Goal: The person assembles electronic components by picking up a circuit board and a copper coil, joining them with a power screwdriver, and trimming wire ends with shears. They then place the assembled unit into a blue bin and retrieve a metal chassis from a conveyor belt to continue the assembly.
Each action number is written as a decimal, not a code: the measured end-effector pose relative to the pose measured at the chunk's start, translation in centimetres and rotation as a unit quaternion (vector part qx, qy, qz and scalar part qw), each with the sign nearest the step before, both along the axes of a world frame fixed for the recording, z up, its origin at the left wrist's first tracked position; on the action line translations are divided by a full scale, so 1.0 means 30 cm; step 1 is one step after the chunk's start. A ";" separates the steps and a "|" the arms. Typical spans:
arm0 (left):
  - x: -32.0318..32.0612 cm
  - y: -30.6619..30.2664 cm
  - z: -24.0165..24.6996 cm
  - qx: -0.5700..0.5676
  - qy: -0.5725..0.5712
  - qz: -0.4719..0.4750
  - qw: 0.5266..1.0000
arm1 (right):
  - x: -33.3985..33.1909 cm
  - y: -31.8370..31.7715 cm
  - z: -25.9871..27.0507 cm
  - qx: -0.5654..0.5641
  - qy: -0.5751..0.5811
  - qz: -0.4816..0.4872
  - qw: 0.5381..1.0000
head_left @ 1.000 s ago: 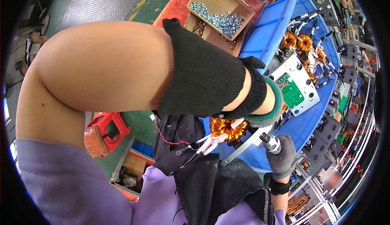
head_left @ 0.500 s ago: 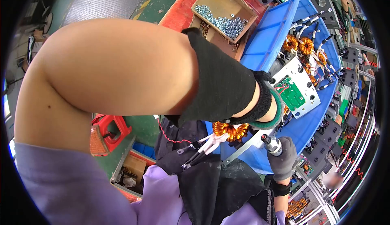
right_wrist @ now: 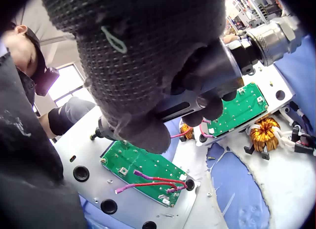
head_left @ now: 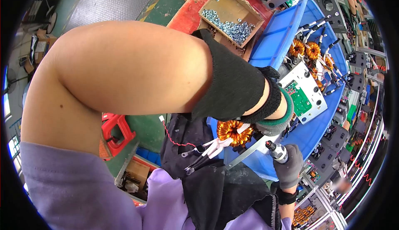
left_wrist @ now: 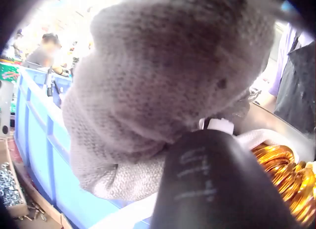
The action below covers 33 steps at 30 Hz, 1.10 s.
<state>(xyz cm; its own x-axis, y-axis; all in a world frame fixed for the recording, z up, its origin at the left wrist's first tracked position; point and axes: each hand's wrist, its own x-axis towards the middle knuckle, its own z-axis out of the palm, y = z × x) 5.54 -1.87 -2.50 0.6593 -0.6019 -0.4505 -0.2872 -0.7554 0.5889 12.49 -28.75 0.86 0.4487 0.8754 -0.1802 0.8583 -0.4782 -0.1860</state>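
In the head view my right hand (head_left: pixel 289 167), in a grey glove, grips a pneumatic screwdriver (head_left: pixel 277 152). The right wrist view shows the screwdriver's tip over the upper part of a white metal panel (right_wrist: pixel 84 155), which bears a green circuit board (right_wrist: pixel 148 172) with red wires. My left hand (head_left: pixel 274 127), also gloved, is at that panel's far edge, its glove (left_wrist: pixel 168 76) curled in the left wrist view; its fingertips are hidden. A copper coil (head_left: pixel 233 133) with white-sleeved leads sits behind the panel. A rounded black thing (left_wrist: pixel 217 184) fills the left wrist view's foreground.
A blue bin (head_left: pixel 270 49) stands beyond my hands, holding another panel (head_left: pixel 318 99) and several copper coils (head_left: pixel 313 48). Beside it, a cardboard box (head_left: pixel 220 3) of nuts rests on a red surface (head_left: pixel 187 12). A red stool (head_left: pixel 126 132) stands on the floor at left.
My left forearm and black sleeve have shifted right in the head view, and more of the copper coil shows. My right hand keeps its grip on the screwdriver, nearly in place.
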 end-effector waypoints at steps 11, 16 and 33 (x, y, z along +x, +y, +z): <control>0.014 -0.010 -0.006 -0.007 -0.028 0.008 1.000 | -0.078 0.022 0.149 -0.087 -0.016 -0.054 0.995; 0.000 -0.014 -0.010 -0.012 -0.044 0.007 0.999 | -0.097 0.026 0.183 -0.124 -0.066 -0.036 0.989; 0.012 -0.034 -0.009 -0.029 -0.094 0.004 0.995 | -0.139 0.045 0.212 -0.138 -0.105 -0.034 0.984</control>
<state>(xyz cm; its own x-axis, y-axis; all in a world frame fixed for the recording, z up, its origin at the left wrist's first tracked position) 5.91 -2.90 -2.77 0.7335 -0.6182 -0.2826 -0.3911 -0.7239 0.5684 8.32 -27.41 7.22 0.5568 0.7728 -0.3044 0.8286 -0.5427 0.1378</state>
